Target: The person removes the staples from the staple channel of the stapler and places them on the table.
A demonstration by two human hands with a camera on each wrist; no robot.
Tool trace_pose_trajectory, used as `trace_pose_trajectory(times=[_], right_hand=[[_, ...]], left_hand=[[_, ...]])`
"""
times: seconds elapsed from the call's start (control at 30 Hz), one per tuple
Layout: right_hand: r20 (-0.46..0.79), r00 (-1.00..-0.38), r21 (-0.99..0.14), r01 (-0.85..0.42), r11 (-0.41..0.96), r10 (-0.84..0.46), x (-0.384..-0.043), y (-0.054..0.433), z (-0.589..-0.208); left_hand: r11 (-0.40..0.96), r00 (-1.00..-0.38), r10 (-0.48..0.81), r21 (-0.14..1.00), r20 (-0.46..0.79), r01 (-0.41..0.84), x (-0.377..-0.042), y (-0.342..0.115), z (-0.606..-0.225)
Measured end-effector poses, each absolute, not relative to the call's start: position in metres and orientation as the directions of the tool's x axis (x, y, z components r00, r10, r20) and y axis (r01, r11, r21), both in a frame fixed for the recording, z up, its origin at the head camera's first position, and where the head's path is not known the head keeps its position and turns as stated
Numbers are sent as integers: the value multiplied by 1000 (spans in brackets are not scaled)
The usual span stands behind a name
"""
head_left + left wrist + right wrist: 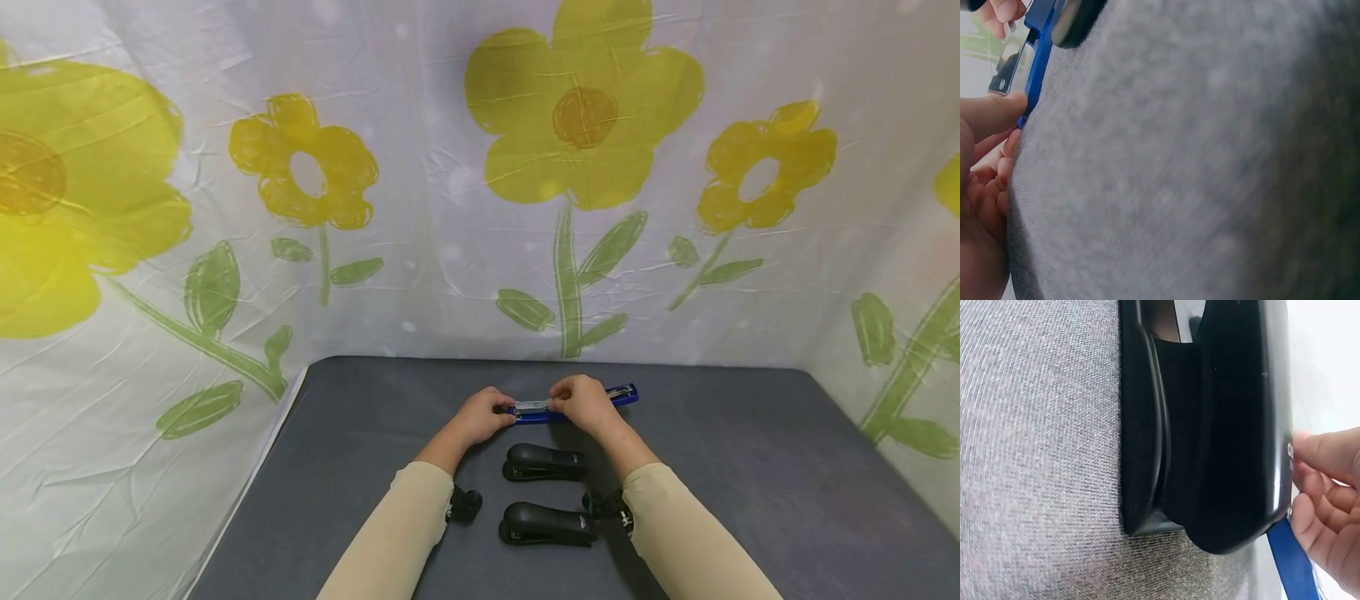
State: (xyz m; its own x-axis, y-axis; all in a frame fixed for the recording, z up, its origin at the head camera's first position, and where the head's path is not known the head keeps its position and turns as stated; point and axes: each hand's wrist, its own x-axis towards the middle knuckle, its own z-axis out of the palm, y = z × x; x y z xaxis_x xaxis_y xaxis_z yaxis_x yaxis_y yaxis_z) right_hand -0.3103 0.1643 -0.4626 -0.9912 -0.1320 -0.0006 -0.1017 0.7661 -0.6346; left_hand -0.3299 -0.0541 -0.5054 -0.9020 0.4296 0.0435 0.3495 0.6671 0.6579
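Note:
A blue stapler (536, 418) lies opened out, its far arm (628, 395) stretching to the right beyond my right hand. With thumb and fingers my left hand (483, 416) grips the stapler's left end; the left wrist view shows the thumb over the metal magazine (1007, 69). My right hand (581, 400) pinches at the right end of a silvery strip of staples (531, 405) along the magazine. In the right wrist view a black stapler in front partly hides its curled fingers (1329, 453).
Two black staplers lie nearer on the grey table (360, 467): one (543, 462) just below the blue one, another (546, 525) between my forearms. A flower-printed curtain (435, 250) hangs behind the table's back edge.

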Motion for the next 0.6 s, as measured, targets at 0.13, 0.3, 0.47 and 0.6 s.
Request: trace_pose_trajectory(times=[0.13, 0.3, 0.47, 0.6], right_hand=[[-6, -990, -621, -104, 777, -138, -308, 164, -460], [3, -991, -612, -110, 783, -137, -306, 166, -458], [24, -991, -617, -116, 779, -128, -306, 168, -458], [34, -992, -629, -113, 769, -118, -305, 170, -457]], left_hand=[[669, -902, 427, 652, 56, 357, -330, -51, -506], [674, -906, 421, 651, 50, 350, -328, -50, -505], [679, -910, 413, 653, 39, 337, -327, -52, -506], [682, -908, 417, 647, 39, 341, -326, -52, -505]])
